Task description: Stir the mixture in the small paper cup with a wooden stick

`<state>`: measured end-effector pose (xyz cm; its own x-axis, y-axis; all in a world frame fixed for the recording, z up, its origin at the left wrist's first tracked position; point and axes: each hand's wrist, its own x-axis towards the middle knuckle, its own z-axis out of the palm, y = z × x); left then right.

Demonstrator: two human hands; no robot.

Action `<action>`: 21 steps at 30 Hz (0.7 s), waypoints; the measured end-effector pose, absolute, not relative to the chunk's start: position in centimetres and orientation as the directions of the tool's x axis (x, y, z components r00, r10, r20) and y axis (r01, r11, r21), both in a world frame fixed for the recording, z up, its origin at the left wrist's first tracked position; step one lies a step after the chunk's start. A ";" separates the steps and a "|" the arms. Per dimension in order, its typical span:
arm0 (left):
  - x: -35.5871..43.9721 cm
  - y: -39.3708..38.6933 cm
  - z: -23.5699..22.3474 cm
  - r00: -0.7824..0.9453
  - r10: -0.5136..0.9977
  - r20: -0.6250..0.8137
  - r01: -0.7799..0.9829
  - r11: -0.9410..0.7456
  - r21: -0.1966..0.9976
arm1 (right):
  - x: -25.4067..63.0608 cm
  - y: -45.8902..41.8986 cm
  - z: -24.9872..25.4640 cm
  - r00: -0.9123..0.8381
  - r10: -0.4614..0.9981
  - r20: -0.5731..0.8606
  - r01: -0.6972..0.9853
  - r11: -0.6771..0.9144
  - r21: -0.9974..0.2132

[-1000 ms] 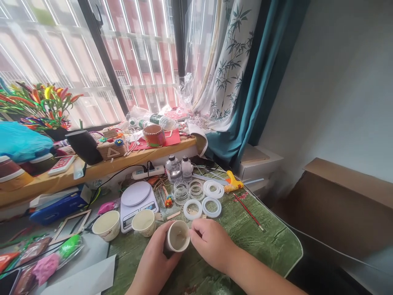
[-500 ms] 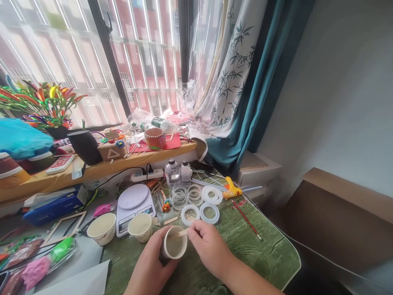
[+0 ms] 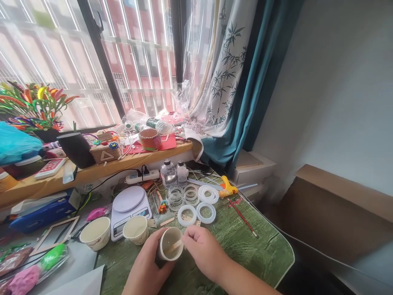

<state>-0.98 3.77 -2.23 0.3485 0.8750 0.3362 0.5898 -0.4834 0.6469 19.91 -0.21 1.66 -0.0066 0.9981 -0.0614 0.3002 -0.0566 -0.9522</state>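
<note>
My left hand (image 3: pixel 150 262) is wrapped round a paper cup (image 3: pixel 166 256), tilted so that its mouth faces me. A little cloudy liquid seems to lie inside the cup. Pinched in my right hand (image 3: pixel 204 250) is a wooden stick (image 3: pixel 176 246), its flat end dipping into the cup. Two more paper cups stand to the left, one (image 3: pixel 136 230) close to my left hand and another (image 3: pixel 95 233) farther off. Beyond my hands lie white ring moulds (image 3: pixel 206 212) and several clear rings (image 3: pixel 176 198).
Behind the cups sits a white kitchen scale (image 3: pixel 129 200). Two clear bottles (image 3: pixel 168 174) stand by a power strip (image 3: pixel 142 176). A yellow glue gun (image 3: pixel 227 187) and a red pencil (image 3: pixel 242 217) lie on the right. Coloured clay (image 3: pixel 52 257) is at the left, a cardboard box (image 3: pixel 331 213) beyond the table's right edge.
My right hand has moved the wooden stick about within the cup; its end shifted place. My left hand keeps hold of the cup. The whole view has swung slightly.
</note>
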 end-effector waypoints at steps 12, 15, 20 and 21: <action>-0.9 3.6 -1.8 0.389 0.884 0.260 0.608 -0.458 0.648 | 19.9 -0.6 2.1 0.020 0.999 0.033 0.479 0.020 -0.877; -0.9 3.6 -1.7 0.383 0.885 0.263 0.608 -0.456 0.650 | 19.9 -0.7 2.3 -0.015 0.999 0.045 0.489 0.047 -0.871; -0.9 3.5 -1.5 0.403 0.878 0.259 0.602 -0.467 0.648 | 20.4 -0.6 1.6 0.060 0.995 0.084 0.584 0.033 -0.811; -0.8 3.5 -1.4 0.407 0.876 0.259 0.600 -0.469 0.648 | 20.4 -0.5 1.3 0.057 0.997 0.043 0.549 0.005 -0.836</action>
<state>-0.85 3.50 -1.44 0.4066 0.8763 0.2586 0.5996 -0.4695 0.6481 20.39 -0.53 1.30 0.0574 0.9974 0.0431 0.5487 0.0045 -0.8360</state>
